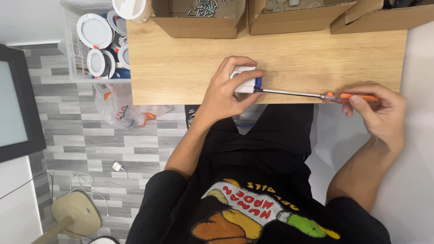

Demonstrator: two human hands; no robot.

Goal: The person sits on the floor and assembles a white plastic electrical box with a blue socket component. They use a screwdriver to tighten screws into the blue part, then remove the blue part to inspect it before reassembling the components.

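Right hand [382,113] gripped orange screwdriver [316,95] handle, shaft level over counter [181,68]. Left hand [228,90] clamped white box [244,80] at counter's near edge. Tip sat in box's blue end; fastening looked mid-way, screws [205,7] left in carton [199,20].

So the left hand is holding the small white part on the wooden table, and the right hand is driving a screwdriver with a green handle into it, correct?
Not quite: the screwdriver has an orange handle, not green, as the head view shows. The rest holds: the left hand holds the small white part on the wooden table, and the right hand grips the screwdriver, whose tip meets the part.
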